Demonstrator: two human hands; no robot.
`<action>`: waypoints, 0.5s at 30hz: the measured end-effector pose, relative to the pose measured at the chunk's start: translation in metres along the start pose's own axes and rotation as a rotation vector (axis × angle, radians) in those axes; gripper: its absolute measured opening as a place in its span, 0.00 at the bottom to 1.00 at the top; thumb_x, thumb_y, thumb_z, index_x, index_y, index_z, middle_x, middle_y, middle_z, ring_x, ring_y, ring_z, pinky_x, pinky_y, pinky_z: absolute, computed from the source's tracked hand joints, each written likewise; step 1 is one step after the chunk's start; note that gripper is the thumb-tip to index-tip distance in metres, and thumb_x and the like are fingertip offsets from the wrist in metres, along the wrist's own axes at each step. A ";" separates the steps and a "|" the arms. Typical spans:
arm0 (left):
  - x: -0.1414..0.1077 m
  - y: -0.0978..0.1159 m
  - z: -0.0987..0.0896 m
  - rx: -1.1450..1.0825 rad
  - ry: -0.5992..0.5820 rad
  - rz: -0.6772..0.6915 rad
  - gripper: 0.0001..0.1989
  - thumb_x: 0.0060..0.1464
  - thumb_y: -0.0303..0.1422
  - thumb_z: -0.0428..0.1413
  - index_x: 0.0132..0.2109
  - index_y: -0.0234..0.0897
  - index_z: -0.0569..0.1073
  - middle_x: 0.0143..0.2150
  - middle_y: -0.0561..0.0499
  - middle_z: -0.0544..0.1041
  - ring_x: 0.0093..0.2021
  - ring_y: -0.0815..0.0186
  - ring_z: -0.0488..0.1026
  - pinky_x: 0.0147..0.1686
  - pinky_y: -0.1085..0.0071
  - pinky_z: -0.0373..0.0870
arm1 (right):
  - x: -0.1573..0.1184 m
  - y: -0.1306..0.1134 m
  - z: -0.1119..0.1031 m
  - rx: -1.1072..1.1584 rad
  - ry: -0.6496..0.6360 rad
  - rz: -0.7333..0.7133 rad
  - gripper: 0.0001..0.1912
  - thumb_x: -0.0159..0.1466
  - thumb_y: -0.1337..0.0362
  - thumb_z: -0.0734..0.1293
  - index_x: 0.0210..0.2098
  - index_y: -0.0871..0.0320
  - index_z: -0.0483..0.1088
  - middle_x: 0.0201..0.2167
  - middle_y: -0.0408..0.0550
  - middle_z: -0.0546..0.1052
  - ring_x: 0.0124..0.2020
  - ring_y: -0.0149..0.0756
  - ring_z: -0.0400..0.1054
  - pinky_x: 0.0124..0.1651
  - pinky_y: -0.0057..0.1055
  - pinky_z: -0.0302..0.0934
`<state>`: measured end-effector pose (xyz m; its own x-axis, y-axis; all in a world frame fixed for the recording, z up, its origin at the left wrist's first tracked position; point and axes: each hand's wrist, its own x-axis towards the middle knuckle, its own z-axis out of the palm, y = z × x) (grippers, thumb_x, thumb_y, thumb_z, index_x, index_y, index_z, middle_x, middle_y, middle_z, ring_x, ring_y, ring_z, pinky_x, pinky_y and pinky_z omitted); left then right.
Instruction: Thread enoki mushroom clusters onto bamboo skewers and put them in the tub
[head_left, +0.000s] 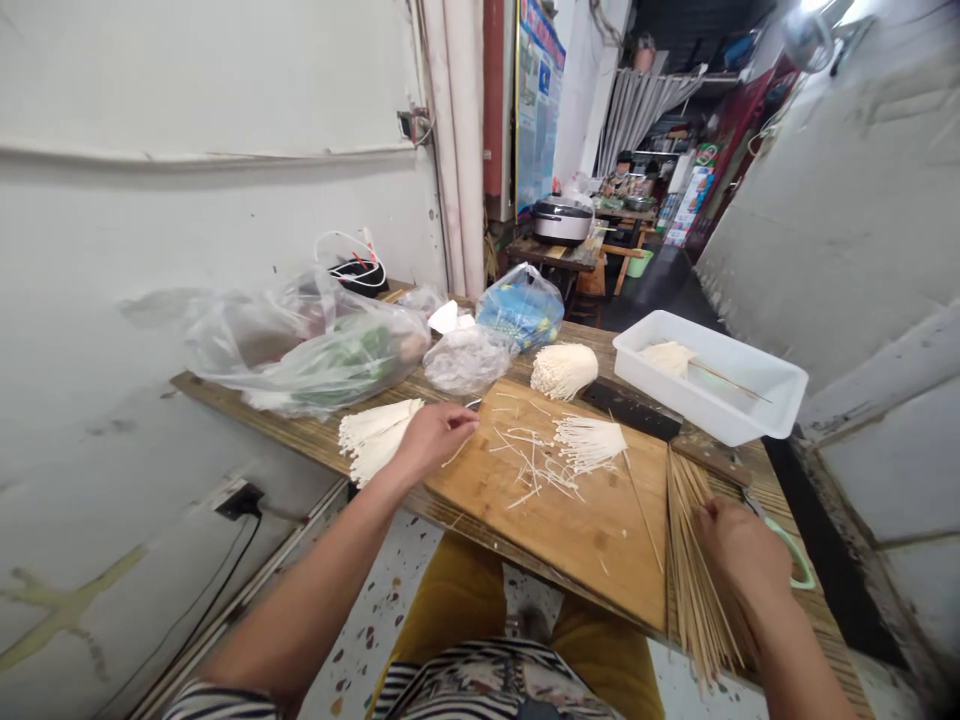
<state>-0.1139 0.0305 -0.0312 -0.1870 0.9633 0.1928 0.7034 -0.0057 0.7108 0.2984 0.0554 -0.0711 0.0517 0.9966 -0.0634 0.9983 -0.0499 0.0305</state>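
Observation:
My left hand [441, 437] is over the left edge of the wooden cutting board [600, 530], fingers pinched together; what they hold, if anything, is too small to make out. Right beside it lies a bunch of enoki mushrooms [371, 440]. On the board, a fanned piece of enoki [589, 443] sits on a thin skewer [643, 510], with loose enoki strands [536, 470] scattered to its left. My right hand [742, 545] is at the bundle of bamboo skewers [694, 570] along the board's right side, its thumb and fingers closed on skewers at the bundle's edge.
A white plastic tub [750, 400] at back right holds skewered enoki. Behind the board lie a cleaver [630, 408] and another enoki bunch [564, 371]. Green-handled scissors [795, 555] are beside my right hand. Plastic bags [322, 350] fill the back left. A person [622, 175] sits far off.

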 end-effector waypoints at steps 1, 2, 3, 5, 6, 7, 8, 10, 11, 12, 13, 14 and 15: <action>0.002 0.005 0.008 -0.004 -0.044 0.023 0.12 0.48 0.38 0.56 0.35 0.38 0.81 0.33 0.52 0.82 0.33 0.62 0.77 0.35 0.70 0.70 | 0.001 0.001 0.000 -0.001 0.000 0.001 0.16 0.66 0.59 0.53 0.31 0.58 0.69 0.32 0.57 0.77 0.35 0.48 0.73 0.30 0.35 0.56; 0.004 0.009 0.014 -0.007 -0.079 0.043 0.13 0.47 0.38 0.56 0.37 0.38 0.81 0.33 0.52 0.82 0.33 0.62 0.77 0.35 0.70 0.71 | 0.001 0.002 0.000 -0.002 -0.001 0.000 0.16 0.66 0.60 0.53 0.31 0.58 0.69 0.31 0.57 0.77 0.35 0.48 0.73 0.30 0.34 0.55; 0.005 0.011 0.018 -0.005 -0.100 0.057 0.14 0.47 0.38 0.56 0.39 0.38 0.80 0.33 0.52 0.82 0.33 0.62 0.77 0.35 0.70 0.71 | 0.002 0.003 0.000 -0.003 -0.002 0.000 0.16 0.66 0.61 0.53 0.30 0.58 0.69 0.31 0.57 0.77 0.34 0.48 0.73 0.29 0.34 0.55; 0.007 0.007 0.015 0.016 -0.097 0.064 0.16 0.49 0.38 0.55 0.43 0.38 0.79 0.37 0.51 0.82 0.37 0.61 0.77 0.39 0.70 0.71 | 0.003 0.007 0.001 -0.006 -0.005 -0.007 0.17 0.66 0.61 0.53 0.30 0.58 0.69 0.30 0.57 0.77 0.33 0.48 0.73 0.29 0.34 0.54; 0.009 0.001 0.008 0.037 -0.078 0.057 0.17 0.50 0.38 0.54 0.44 0.38 0.79 0.40 0.49 0.82 0.40 0.60 0.77 0.42 0.69 0.70 | 0.004 0.009 0.001 -0.009 -0.008 -0.009 0.17 0.66 0.61 0.52 0.30 0.58 0.69 0.30 0.58 0.77 0.33 0.48 0.73 0.29 0.35 0.55; 0.011 -0.007 -0.002 0.065 -0.054 0.043 0.17 0.51 0.38 0.54 0.45 0.37 0.78 0.43 0.48 0.81 0.43 0.59 0.76 0.45 0.67 0.69 | 0.005 0.012 0.002 -0.012 -0.010 -0.009 0.18 0.66 0.61 0.52 0.30 0.59 0.69 0.30 0.58 0.77 0.32 0.48 0.73 0.29 0.35 0.55; 0.013 -0.018 -0.014 0.098 -0.030 0.023 0.17 0.51 0.39 0.53 0.45 0.37 0.78 0.45 0.46 0.80 0.45 0.57 0.75 0.47 0.66 0.68 | 0.007 0.014 0.004 -0.016 -0.012 -0.005 0.18 0.66 0.61 0.52 0.30 0.59 0.69 0.29 0.59 0.77 0.31 0.49 0.73 0.29 0.36 0.55; 0.020 -0.043 -0.041 0.169 -0.004 -0.020 0.17 0.50 0.39 0.52 0.43 0.37 0.79 0.48 0.44 0.79 0.50 0.53 0.73 0.51 0.62 0.65 | 0.010 0.020 0.007 -0.017 -0.018 -0.024 0.17 0.66 0.61 0.53 0.29 0.59 0.69 0.29 0.61 0.77 0.31 0.50 0.73 0.29 0.37 0.55; 0.024 -0.055 -0.054 0.197 -0.008 -0.040 0.17 0.49 0.39 0.53 0.42 0.38 0.79 0.49 0.44 0.79 0.51 0.51 0.72 0.52 0.61 0.65 | 0.011 0.023 0.008 -0.014 -0.022 -0.043 0.16 0.65 0.61 0.54 0.28 0.58 0.69 0.28 0.61 0.77 0.31 0.50 0.73 0.30 0.38 0.56; 0.027 -0.067 -0.065 0.216 -0.023 -0.056 0.17 0.48 0.40 0.53 0.42 0.39 0.79 0.49 0.44 0.78 0.51 0.50 0.72 0.52 0.61 0.65 | 0.013 0.027 0.009 -0.006 -0.026 -0.068 0.16 0.65 0.61 0.55 0.26 0.57 0.68 0.28 0.61 0.77 0.31 0.50 0.73 0.30 0.38 0.56; 0.031 -0.077 -0.074 0.227 -0.048 -0.067 0.18 0.47 0.40 0.54 0.42 0.39 0.79 0.50 0.45 0.78 0.51 0.50 0.72 0.52 0.61 0.65 | 0.015 0.031 0.009 0.003 -0.029 -0.091 0.15 0.64 0.61 0.56 0.25 0.56 0.67 0.27 0.60 0.77 0.31 0.49 0.73 0.31 0.38 0.56; 0.034 -0.085 -0.081 0.229 -0.081 -0.072 0.19 0.46 0.42 0.54 0.43 0.40 0.79 0.50 0.45 0.78 0.51 0.50 0.72 0.52 0.61 0.66 | 0.016 0.036 0.009 0.013 -0.040 -0.115 0.15 0.64 0.61 0.57 0.23 0.54 0.66 0.26 0.59 0.76 0.31 0.48 0.73 0.31 0.38 0.57; 0.037 -0.092 -0.086 0.224 -0.119 -0.074 0.21 0.46 0.43 0.54 0.45 0.40 0.78 0.51 0.46 0.78 0.51 0.50 0.73 0.51 0.62 0.67 | 0.016 0.042 0.009 0.027 -0.056 -0.139 0.15 0.64 0.61 0.58 0.22 0.53 0.65 0.24 0.57 0.76 0.29 0.46 0.73 0.30 0.37 0.57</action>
<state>-0.2446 0.0435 -0.0309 -0.1712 0.9837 0.0551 0.8275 0.1132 0.5500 0.3414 0.0692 -0.0794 -0.0860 0.9890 -0.1204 0.9963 0.0855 -0.0094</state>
